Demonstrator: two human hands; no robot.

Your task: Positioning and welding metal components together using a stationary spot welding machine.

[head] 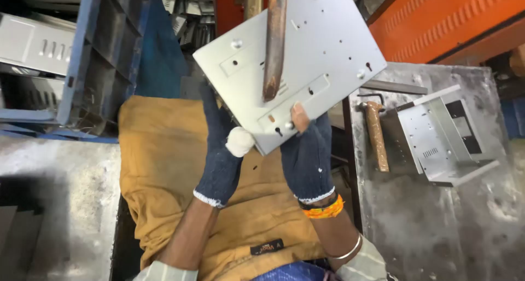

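Observation:
Both my hands wear dark blue knit gloves and hold a flat grey sheet-metal panel [322, 45] with holes and slots, tilted up in front of me. My left hand [221, 149] grips its lower left edge, a white-wrapped thumb on top. My right hand [307, 149] grips the lower edge, with a bare thumb tip pressed on the panel face. A rusty brown bar [274, 40] hangs down in front of the panel, its end near the panel's middle.
A hammer with a wooden handle [376, 134] and a bent sheet-metal bracket [443, 136] lie on the worn metal table [448, 226] at right. A blue rack [82, 56] with grey metal parts stands at left. Orange machine body [437, 18] is behind. A mustard cloth [164, 160] covers my lap.

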